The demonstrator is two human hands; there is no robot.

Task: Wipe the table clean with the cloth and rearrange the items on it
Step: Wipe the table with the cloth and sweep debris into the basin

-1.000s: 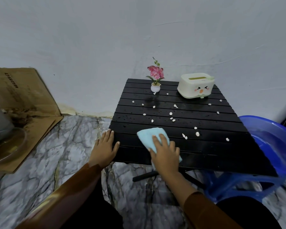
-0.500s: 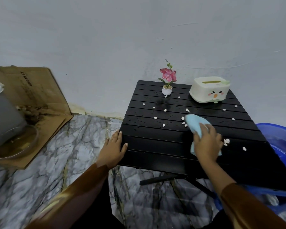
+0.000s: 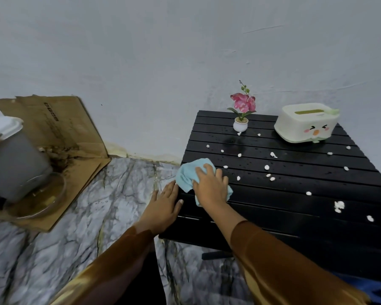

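Since half a second ago, right hand (image 3: 210,187) slid the light blue cloth (image 3: 186,175), pressed under spread fingers, to the black slatted table's (image 3: 295,227) left edge; left hand (image 3: 164,204) rests flat there. Wiping could scatter white crumbs (image 3: 266,167) onto the floor.

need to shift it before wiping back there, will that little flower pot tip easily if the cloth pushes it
Probably yes. The flower pot is small and narrow-based, while the pink flower and stem rise well above it, so it looks top-heavy. It also seems light, likely an artificial plant, so the cloth under the right hand might knock it over. Lifting it looks safer.
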